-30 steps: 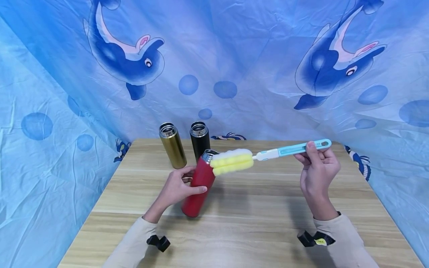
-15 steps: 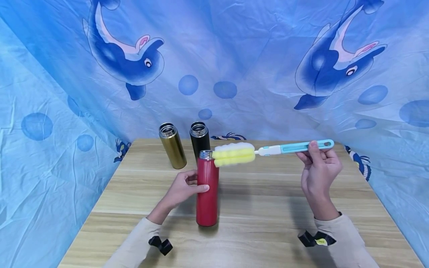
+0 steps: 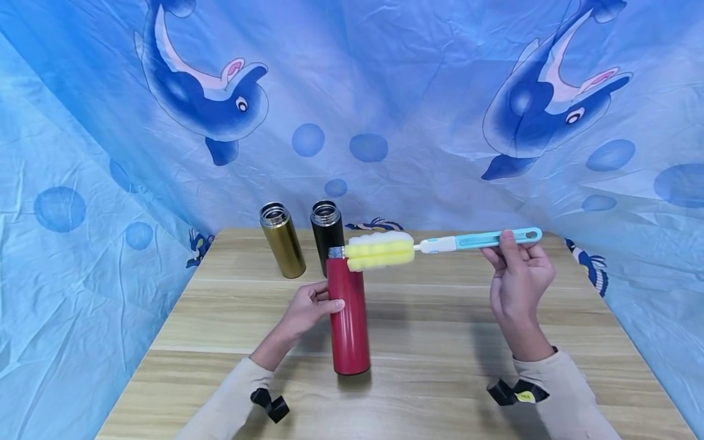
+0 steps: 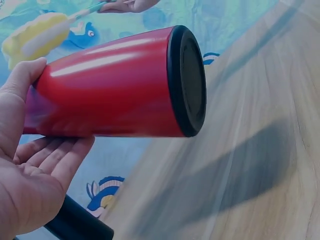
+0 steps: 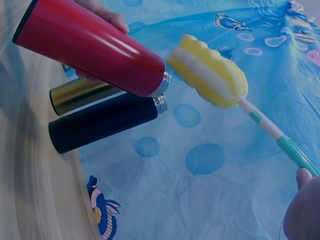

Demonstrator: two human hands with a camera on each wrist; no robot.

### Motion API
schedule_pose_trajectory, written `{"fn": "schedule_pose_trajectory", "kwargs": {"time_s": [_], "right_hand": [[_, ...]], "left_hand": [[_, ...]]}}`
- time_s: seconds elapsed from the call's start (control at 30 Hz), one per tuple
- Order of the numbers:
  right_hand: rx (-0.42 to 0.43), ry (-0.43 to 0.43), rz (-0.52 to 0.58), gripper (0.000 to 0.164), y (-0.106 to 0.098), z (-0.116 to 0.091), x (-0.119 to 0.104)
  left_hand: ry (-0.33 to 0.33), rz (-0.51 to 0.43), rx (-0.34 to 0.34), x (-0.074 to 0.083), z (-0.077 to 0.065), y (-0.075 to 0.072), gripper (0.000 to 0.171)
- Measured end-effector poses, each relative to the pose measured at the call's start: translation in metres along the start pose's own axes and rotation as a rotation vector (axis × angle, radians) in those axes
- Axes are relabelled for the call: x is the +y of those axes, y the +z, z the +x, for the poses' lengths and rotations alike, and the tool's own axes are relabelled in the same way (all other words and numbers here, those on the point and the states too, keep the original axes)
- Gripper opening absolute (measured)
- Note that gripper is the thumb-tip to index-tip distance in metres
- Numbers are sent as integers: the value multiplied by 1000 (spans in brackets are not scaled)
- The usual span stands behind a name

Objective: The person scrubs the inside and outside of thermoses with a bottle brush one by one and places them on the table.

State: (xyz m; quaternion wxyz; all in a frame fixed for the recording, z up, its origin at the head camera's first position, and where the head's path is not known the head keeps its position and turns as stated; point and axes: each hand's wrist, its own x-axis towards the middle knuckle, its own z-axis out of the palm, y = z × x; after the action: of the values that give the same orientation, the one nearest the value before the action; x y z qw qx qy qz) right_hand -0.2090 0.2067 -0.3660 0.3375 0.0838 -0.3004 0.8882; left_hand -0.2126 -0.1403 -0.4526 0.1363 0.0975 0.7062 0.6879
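My left hand (image 3: 309,310) grips a red thermos bottle (image 3: 349,318) around its upper half, thumb in front. The bottle is held off the table, leaning a little, and its black base (image 4: 189,82) faces the left wrist camera. My right hand (image 3: 519,278) pinches the turquoise handle of a bottle brush (image 3: 478,241), held almost level. Its yellow and white sponge head (image 3: 379,252) overlaps the steel mouth in the head view. From the right wrist, the sponge tip is outside the bottle, a small gap away from the mouth (image 5: 162,85).
A gold bottle (image 3: 283,244) and a black bottle (image 3: 327,229), both uncapped, stand upright at the back left of the wooden table (image 3: 440,379). The red bottle partly hides the black one. A blue dolphin-print cloth (image 3: 429,153) hangs behind and at the sides.
The red bottle has swung from a rightward lean through upright to a slight leftward lean, its base moving right and lower. The brush has levelled a little, its sponge staying by the mouth.
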Motion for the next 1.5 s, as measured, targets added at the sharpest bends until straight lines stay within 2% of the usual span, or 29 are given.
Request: {"fn": "schedule_pose_trajectory", "kwargs": {"time_s": [0.27,0.43,0.7,1.03,1.5], "right_hand": [[15,21,7,21,1,-1,6],[21,36,-11,21,1,-1,11],[30,67,-49,19,-2,-1,16],[34,107,-158,16,-10,-4,17],[68,177,-212,10,-21,-14,14]], "left_hand": [[-7,-102,-25,-5,1,4,58],[-15,-164,-63,-9,4,4,61],[23,-240,-124,-16,6,5,62],[22,-297,-143,-18,7,7,63],[7,-337,-122,-18,8,8,61]]}}
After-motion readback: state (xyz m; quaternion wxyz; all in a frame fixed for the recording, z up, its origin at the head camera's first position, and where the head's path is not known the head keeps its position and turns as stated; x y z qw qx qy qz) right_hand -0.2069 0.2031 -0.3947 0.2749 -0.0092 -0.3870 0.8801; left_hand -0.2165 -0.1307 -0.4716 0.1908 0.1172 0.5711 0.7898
